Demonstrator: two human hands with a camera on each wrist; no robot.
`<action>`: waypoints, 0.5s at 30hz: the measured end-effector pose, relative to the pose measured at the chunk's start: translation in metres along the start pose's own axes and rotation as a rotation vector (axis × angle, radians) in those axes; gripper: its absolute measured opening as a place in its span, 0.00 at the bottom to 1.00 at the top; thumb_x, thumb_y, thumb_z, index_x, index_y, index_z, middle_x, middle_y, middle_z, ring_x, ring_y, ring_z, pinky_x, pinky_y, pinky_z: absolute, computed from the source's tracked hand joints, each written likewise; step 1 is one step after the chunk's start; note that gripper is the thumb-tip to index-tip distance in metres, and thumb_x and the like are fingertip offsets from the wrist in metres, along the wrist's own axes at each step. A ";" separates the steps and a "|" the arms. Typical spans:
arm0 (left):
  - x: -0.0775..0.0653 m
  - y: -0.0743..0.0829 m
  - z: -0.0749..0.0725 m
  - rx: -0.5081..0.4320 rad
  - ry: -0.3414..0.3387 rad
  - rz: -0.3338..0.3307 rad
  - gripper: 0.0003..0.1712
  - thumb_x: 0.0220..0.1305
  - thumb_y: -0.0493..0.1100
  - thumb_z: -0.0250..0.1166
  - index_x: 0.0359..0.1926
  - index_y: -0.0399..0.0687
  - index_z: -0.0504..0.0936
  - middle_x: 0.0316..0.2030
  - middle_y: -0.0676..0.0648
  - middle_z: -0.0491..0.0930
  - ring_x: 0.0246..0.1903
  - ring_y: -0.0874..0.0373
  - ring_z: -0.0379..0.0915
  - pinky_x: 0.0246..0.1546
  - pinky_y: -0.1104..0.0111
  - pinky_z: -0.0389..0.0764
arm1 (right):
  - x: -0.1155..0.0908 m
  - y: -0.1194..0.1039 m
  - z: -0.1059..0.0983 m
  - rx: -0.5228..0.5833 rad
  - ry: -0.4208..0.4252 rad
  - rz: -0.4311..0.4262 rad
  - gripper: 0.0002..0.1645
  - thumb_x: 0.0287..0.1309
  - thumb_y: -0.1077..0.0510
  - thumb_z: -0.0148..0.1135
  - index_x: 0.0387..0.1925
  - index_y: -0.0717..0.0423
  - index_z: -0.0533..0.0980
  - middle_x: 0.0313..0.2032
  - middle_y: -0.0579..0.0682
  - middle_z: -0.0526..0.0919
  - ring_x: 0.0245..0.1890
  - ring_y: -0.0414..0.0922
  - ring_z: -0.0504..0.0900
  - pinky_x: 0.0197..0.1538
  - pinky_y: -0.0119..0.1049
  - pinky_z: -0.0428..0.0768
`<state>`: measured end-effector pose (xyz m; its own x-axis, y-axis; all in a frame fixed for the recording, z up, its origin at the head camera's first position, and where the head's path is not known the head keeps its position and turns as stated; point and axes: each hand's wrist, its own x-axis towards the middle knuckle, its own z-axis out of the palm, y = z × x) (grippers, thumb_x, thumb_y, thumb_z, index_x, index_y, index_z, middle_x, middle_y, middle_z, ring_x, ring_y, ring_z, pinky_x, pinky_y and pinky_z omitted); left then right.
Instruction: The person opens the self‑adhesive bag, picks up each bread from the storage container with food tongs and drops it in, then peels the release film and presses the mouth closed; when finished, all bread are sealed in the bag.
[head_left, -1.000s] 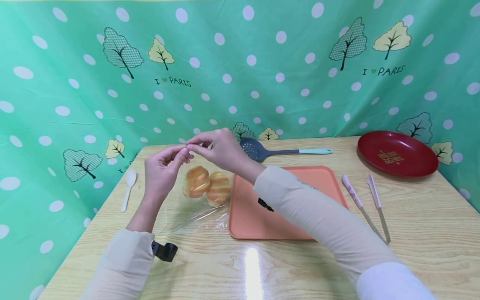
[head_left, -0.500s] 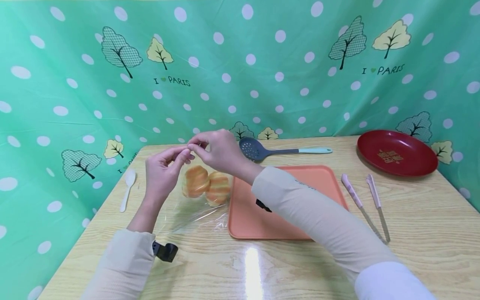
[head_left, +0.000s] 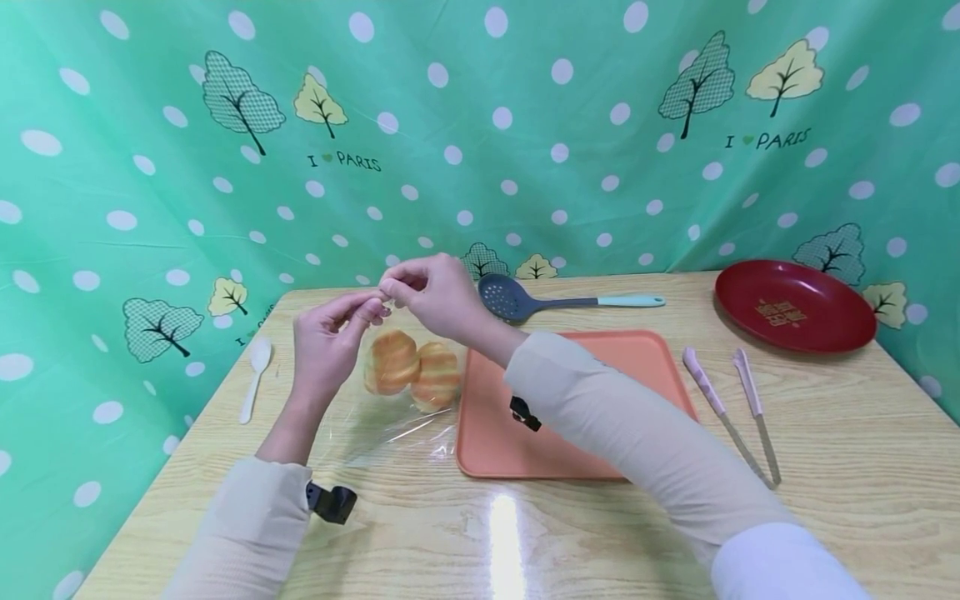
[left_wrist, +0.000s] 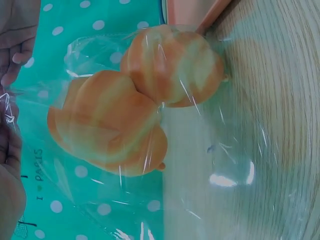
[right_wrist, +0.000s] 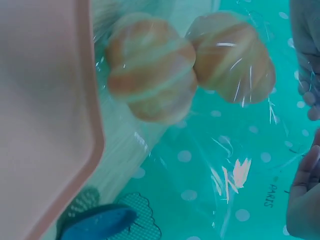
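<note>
Two bread rolls (head_left: 393,362), orange-brown with paler stripes, lie side by side in a clear plastic bag (head_left: 405,432). The wrist views show film stretching over the rolls (left_wrist: 112,122) towards the fingers. Up beyond the rolls, my left hand (head_left: 326,343) pinches the gathered top of the bag between thumb and fingers. Close against it, my right hand (head_left: 444,302) pinches the same gathered part, its thumb and forefinger together. The fingertips of the two hands nearly meet, and the exact bit of film between them is too small to make out.
An orange tray (head_left: 495,450) lies right of the bag, under my right forearm. Behind it is a slotted skimmer (head_left: 506,297). Two purple-handled knives (head_left: 708,387) and a red oval plate (head_left: 795,308) are to the right. A white spoon (head_left: 259,358) lies left.
My hands have shifted very slightly to the right and stay together at the bag's top. The right thumb and fingertips have moved a little. The rolls stay in place.
</note>
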<state>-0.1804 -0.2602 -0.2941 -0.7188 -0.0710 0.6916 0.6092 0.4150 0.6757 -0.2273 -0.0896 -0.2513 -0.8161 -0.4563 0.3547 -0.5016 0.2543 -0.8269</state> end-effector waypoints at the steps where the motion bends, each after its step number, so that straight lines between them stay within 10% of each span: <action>1: 0.000 0.000 0.000 -0.008 0.006 -0.004 0.06 0.65 0.25 0.66 0.41 0.24 0.86 0.29 0.50 0.88 0.28 0.69 0.81 0.34 0.76 0.83 | 0.000 0.000 0.000 0.028 0.003 0.012 0.10 0.70 0.56 0.65 0.43 0.56 0.87 0.33 0.48 0.88 0.35 0.44 0.85 0.35 0.27 0.79; 5: 0.001 0.001 0.003 -0.056 0.025 -0.022 0.06 0.65 0.24 0.65 0.41 0.21 0.85 0.31 0.65 0.86 0.28 0.69 0.81 0.34 0.76 0.83 | -0.002 0.000 0.002 0.155 0.017 0.071 0.10 0.70 0.57 0.64 0.43 0.59 0.86 0.33 0.49 0.87 0.34 0.41 0.83 0.37 0.29 0.79; 15: 0.000 0.000 -0.001 -0.121 0.080 -0.126 0.10 0.70 0.31 0.64 0.45 0.24 0.85 0.32 0.61 0.88 0.31 0.66 0.83 0.35 0.76 0.81 | -0.001 0.009 -0.006 0.457 0.103 0.156 0.13 0.72 0.58 0.62 0.46 0.65 0.83 0.39 0.55 0.88 0.33 0.38 0.82 0.33 0.30 0.79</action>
<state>-0.1801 -0.2614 -0.2943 -0.7657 -0.1897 0.6146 0.5556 0.2862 0.7806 -0.2326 -0.0821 -0.2562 -0.9072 -0.3500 0.2335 -0.2126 -0.0976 -0.9722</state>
